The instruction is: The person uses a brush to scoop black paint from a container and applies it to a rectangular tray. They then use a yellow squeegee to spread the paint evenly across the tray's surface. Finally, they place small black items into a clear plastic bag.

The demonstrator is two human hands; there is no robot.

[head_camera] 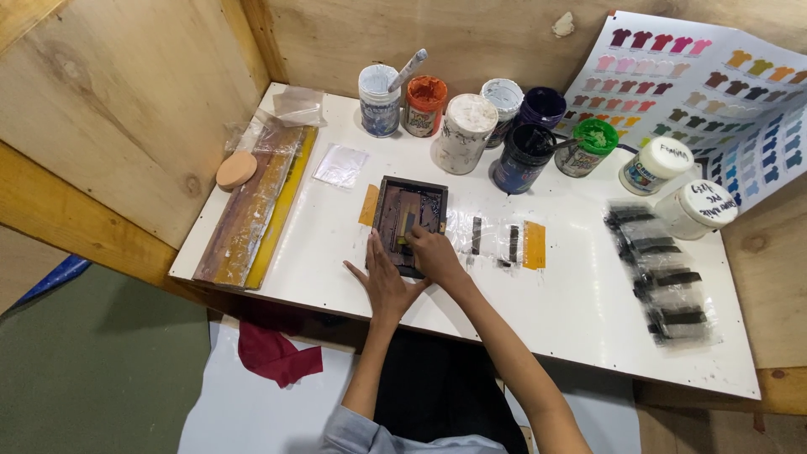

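Observation:
A small dark wooden printing frame [387, 195] lies on the white table [572, 311], over a clear strip taped down with yellow tape [535, 245]. My right hand [436, 255] rests on the frame's lower right part, gripping a small scraper [406, 227] that lies on the mesh. My left hand [384, 282] lies flat with fingers spread, pressing on the frame's near edge and the table beside it. The clear strip carries two dark printed bars [476, 235] to the right of the frame.
Several paint jars [464, 133] stand along the back. Two white-lidded jars [656, 165] sit at right by a colour chart [706, 84]. Clear sheets with dark prints [668, 273] lie right. Long wooden squeegees [252, 206] and a round pad [236, 169] lie left. A red cloth [273, 353] hangs below.

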